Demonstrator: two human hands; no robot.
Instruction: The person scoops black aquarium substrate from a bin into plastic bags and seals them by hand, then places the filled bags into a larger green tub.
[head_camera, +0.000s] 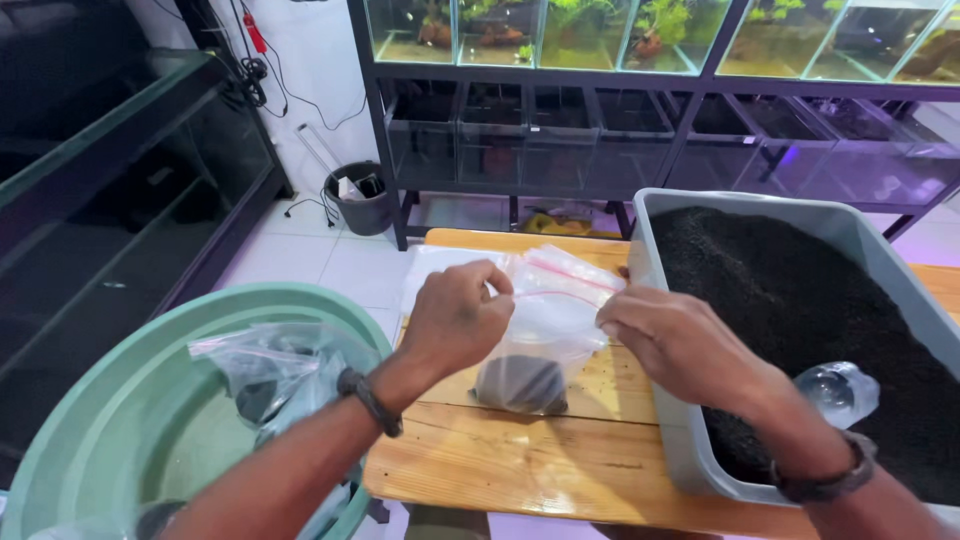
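A clear zip bag (545, 330) with a red seal strip stands on the wooden table (520, 460), a dark clump of substrate at its bottom. My left hand (455, 320) pinches the left end of the bag's top edge. My right hand (680, 340) pinches the right end, by the corner of the grey tub (665, 440). The tub holds dark granular substrate (800, 300). A clear plastic scoop or cup (838, 390) lies on the substrate, just past my right wrist.
A green round basin (110, 420) at lower left holds several filled clear bags (275, 370). More empty zip bags (440, 262) lie on the table behind. A dark rack of aquariums (620, 90) stands beyond, a black bucket (362, 205) on the tiled floor, a large glass tank (120, 190) at left.
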